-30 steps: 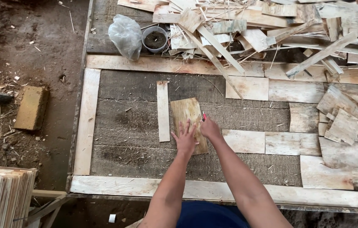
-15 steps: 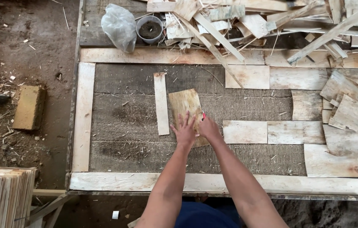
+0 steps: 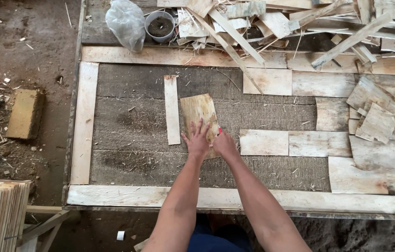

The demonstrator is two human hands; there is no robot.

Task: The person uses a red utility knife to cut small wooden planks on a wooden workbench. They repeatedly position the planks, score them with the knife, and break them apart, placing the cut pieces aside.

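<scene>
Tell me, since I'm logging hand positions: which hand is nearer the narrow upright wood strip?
Left. The left hand lies flat on the yellowish veneer piece, just right of the narrow wood strip. The right hand sits farther right, at the piece's right edge.

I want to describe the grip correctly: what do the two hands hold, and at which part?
Both hands press on the near end of a flat yellowish wood piece lying on the table: left hand flat with fingers spread, right hand at its near right corner.

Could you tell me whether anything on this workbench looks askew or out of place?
Yes: the veneer piece under the left hand and right hand lies tilted, unlike the straight narrow strip beside it. Scrap offcuts are heaped untidily along the far edge.
</scene>
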